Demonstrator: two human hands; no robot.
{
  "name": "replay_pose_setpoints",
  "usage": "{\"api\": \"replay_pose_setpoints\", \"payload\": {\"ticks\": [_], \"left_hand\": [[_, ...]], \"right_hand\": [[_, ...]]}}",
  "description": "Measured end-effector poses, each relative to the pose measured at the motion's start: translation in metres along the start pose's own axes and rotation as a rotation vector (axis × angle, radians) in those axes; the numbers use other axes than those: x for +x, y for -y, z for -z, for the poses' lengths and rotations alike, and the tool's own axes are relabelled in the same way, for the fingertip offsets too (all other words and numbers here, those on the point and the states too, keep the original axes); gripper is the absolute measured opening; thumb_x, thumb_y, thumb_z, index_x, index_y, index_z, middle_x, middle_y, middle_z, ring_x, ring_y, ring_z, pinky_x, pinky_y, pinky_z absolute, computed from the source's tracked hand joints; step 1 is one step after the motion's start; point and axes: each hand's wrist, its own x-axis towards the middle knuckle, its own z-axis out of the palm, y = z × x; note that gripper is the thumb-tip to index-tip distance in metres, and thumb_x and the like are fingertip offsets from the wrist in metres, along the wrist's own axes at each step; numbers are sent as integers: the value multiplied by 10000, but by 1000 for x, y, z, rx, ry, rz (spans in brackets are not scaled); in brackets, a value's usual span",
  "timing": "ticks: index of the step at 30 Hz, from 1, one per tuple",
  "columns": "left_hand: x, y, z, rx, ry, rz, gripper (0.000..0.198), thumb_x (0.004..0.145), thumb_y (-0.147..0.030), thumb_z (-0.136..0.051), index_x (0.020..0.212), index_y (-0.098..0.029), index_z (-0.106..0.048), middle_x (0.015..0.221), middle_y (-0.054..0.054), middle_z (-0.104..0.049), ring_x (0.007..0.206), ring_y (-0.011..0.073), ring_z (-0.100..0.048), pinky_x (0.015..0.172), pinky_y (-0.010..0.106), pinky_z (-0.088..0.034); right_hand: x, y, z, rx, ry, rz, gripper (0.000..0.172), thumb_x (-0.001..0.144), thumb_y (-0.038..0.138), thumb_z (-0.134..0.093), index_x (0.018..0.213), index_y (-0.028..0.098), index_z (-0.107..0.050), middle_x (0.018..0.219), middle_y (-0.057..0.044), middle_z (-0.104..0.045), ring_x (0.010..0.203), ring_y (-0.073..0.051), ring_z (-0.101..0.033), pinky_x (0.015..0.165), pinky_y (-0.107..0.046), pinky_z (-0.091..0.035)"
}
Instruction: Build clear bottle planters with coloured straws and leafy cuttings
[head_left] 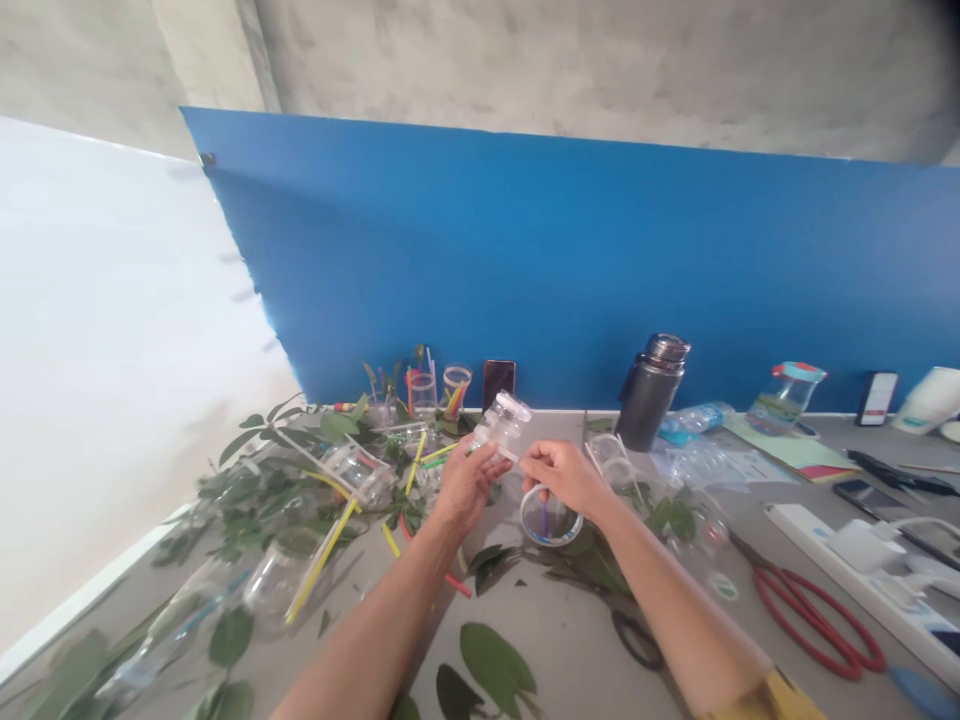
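My left hand (pixel 469 485) is closed around a transparent plastic jar (pixel 501 422) with a transparent lid, holding it up above the table. My right hand (pixel 566 478) sits just to its right, with the fingertips pinching a thin white straw (pixel 508 453) that reaches the jar. Under my right hand is a transparent round cup (pixel 551 520) with a purple straw inside. It looks separate from both hands, though I cannot tell whether it rests on the table. Green leafy cuttings (pixel 600 565) lie just below it.
Leafy branches, yellow straws (pixel 322 560) and transparent jars (pixel 274 585) cover the grey table's left side. Red-handled scissors (pixel 810 620) and a white power strip (pixel 847 570) lie right. A dark steel flask (pixel 651 392) stands against the blue wall panel (pixel 525 260).
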Motion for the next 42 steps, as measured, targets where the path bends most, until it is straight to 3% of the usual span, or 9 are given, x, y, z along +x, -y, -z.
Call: {"api": "replay_pose_setpoints", "payload": {"ticks": [5, 10, 14, 20, 25, 36, 38, 40, 42], "left_hand": [[-5, 0, -2, 40, 15, 55, 567, 708, -294, -875, 1204, -201, -616, 1037, 84, -781, 804, 238, -764, 840, 410, -586], [-4, 4, 0, 94, -9, 127, 499, 705, -418, -864, 1088, -184, -646, 1043, 109, -786, 854, 275, -774, 758, 353, -555], [-2, 6, 2, 104, -29, 131, 503, 710, -468, -853, 1078, -182, -664, 973, 92, -790, 828, 245, -769, 708, 299, -526], [-4, 1, 0, 19, 58, 208, 424, 816, -509, -767, 992, -128, -709, 810, 103, -765, 661, 193, -711, 637, 285, -523], [-5, 0, -3, 9, 132, 242, 538, 884, -642, -651, 954, -114, -720, 694, 82, -723, 488, 142, -605, 522, 256, -467], [-1, 4, 4, 96, 241, 483, 793, 888, -865, -395, 820, -130, -683, 429, 11, -524, 300, 94, -392, 367, 212, -264], [2, 7, 7, 177, 144, 458, 782, 880, -870, -412, 817, -136, -677, 487, 30, -581, 345, 102, -450, 379, 211, -294], [3, 8, 8, 199, 61, 336, 732, 877, -839, -488, 907, -139, -697, 678, 74, -705, 500, 135, -602, 455, 223, -415], [3, 8, 7, 157, 87, 174, 633, 857, -751, -633, 1065, -157, -699, 953, 107, -769, 759, 191, -718, 640, 280, -546]], "right_hand": [[-1, 3, -1, -34, -50, -40, 199, 888, 352, -684, 768, 200, -635, 685, -11, -749, 461, -113, -575, 456, -215, -407], [-2, 5, -1, -57, -86, -38, 169, 901, 334, -656, 795, 203, -649, 698, -24, -758, 471, -128, -596, 461, -230, -420], [-3, 3, 1, -100, -97, -4, 170, 900, 372, -676, 871, 211, -629, 723, -18, -768, 463, -128, -593, 468, -238, -418], [-3, -3, 7, -30, -46, -26, 337, 869, 499, -735, 990, 215, -600, 765, -24, -780, 424, -110, -520, 433, -239, -366], [-3, 1, 10, -38, -5, -22, 452, 836, 523, -775, 1115, 196, -637, 759, -23, -773, 431, -100, -484, 443, -234, -350], [-8, 3, 9, 82, 138, 65, 692, 774, 569, -806, 1321, 168, -667, 710, -14, -747, 546, -151, -619, 450, -212, -361], [-7, 0, 9, 92, 127, 50, 707, 762, 555, -818, 1324, 154, -661, 729, -22, -757, 526, -140, -596, 444, -210, -359], [-6, -3, 11, 81, 78, 51, 709, 776, 543, -809, 1341, 149, -641, 734, -17, -760, 480, -115, -538, 440, -212, -358], [-3, -7, 13, 56, 21, 55, 654, 805, 538, -786, 1320, 161, -644, 741, -12, -759, 445, -96, -485, 437, -215, -356]]}}
